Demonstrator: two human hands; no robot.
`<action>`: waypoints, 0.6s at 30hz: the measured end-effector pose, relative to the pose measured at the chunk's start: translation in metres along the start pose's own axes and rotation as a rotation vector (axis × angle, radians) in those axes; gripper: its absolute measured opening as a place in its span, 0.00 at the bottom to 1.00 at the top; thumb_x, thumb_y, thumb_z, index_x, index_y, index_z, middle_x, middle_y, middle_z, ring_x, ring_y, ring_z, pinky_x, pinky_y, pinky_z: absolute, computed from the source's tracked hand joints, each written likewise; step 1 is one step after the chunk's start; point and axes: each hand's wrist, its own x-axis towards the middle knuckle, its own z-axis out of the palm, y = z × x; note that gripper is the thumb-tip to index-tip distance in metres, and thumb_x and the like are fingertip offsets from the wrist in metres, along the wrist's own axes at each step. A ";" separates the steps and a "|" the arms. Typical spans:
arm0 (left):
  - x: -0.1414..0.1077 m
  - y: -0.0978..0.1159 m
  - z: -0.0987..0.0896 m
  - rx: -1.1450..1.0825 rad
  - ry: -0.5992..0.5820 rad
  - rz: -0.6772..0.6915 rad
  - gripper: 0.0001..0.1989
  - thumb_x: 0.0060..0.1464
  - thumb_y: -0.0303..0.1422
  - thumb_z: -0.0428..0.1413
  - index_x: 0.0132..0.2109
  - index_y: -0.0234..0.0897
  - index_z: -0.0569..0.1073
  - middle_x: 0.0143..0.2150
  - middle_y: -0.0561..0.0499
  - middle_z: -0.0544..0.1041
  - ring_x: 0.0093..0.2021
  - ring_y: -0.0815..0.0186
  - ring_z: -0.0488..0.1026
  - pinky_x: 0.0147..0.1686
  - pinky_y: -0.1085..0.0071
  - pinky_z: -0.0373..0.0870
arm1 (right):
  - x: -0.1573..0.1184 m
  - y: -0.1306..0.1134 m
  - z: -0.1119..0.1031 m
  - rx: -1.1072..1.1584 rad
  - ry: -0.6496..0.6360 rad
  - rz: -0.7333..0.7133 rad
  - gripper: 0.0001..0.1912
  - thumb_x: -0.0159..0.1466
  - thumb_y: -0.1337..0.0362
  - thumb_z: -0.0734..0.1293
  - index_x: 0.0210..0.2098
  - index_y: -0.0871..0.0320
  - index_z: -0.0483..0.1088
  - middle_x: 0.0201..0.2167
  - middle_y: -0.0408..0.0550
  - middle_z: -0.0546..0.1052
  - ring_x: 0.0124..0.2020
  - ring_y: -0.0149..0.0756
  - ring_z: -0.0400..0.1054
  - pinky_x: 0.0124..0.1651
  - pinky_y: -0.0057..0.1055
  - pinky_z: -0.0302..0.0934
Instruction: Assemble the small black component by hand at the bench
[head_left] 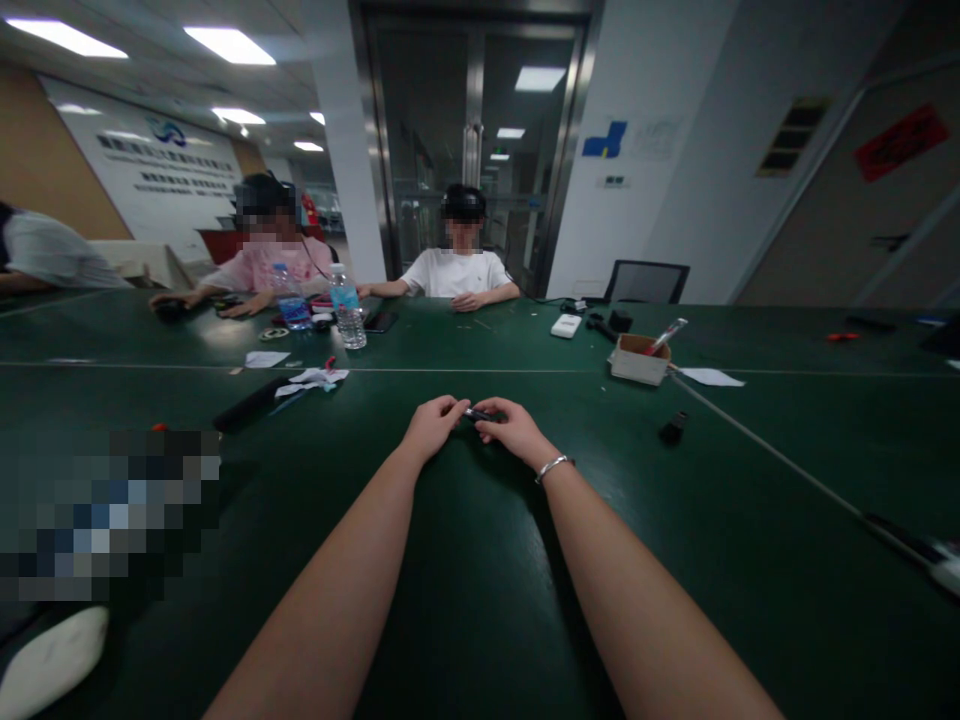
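Note:
Over the green table (480, 560), both arms reach forward and the hands meet near the middle. A small, slim dark object with a shiny silvery end (474, 414) lies between them; its kind is too small to make out. My left hand (433, 426) is closed, thumb and fingertips pinching the silvery end. From the other side, my right hand (516, 430) is closed on the dark end, its fingers curled around it. Fingertips hide part of the object. A bracelet (553, 469) circles the right wrist.
Ahead left stand two water bottles (348, 308), crumpled paper (312, 381) and a long black item (251, 403). To the right are a small box (640, 360), a black object (673, 428) and a paper sheet (709, 377). People sit across the table.

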 end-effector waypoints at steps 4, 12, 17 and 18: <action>0.003 -0.004 0.003 -0.130 0.025 0.007 0.13 0.52 0.42 0.54 0.39 0.39 0.72 0.29 0.53 0.74 0.27 0.69 0.70 0.31 0.73 0.65 | 0.000 -0.001 0.001 -0.006 -0.004 0.011 0.14 0.52 0.75 0.69 0.39 0.61 0.70 0.26 0.41 0.74 0.20 0.23 0.67 0.25 0.22 0.64; 0.005 -0.005 0.004 -0.290 0.003 0.051 0.13 0.49 0.38 0.57 0.40 0.35 0.74 0.31 0.51 0.75 0.30 0.69 0.70 0.33 0.72 0.66 | 0.001 0.001 0.000 0.010 0.013 0.005 0.13 0.54 0.74 0.68 0.39 0.61 0.70 0.26 0.41 0.73 0.20 0.23 0.67 0.25 0.22 0.64; 0.005 -0.005 0.003 -0.244 -0.009 0.038 0.15 0.48 0.41 0.58 0.38 0.34 0.74 0.31 0.50 0.75 0.31 0.68 0.70 0.34 0.71 0.65 | 0.002 0.003 0.000 -0.006 0.023 0.014 0.14 0.53 0.74 0.69 0.40 0.61 0.71 0.27 0.43 0.75 0.20 0.24 0.67 0.27 0.24 0.65; 0.005 -0.005 0.003 -0.222 -0.007 0.027 0.15 0.48 0.43 0.57 0.37 0.35 0.74 0.31 0.51 0.75 0.31 0.68 0.70 0.34 0.72 0.65 | 0.002 0.003 0.000 -0.020 0.020 0.016 0.14 0.54 0.74 0.69 0.40 0.62 0.71 0.27 0.43 0.75 0.20 0.24 0.67 0.27 0.24 0.65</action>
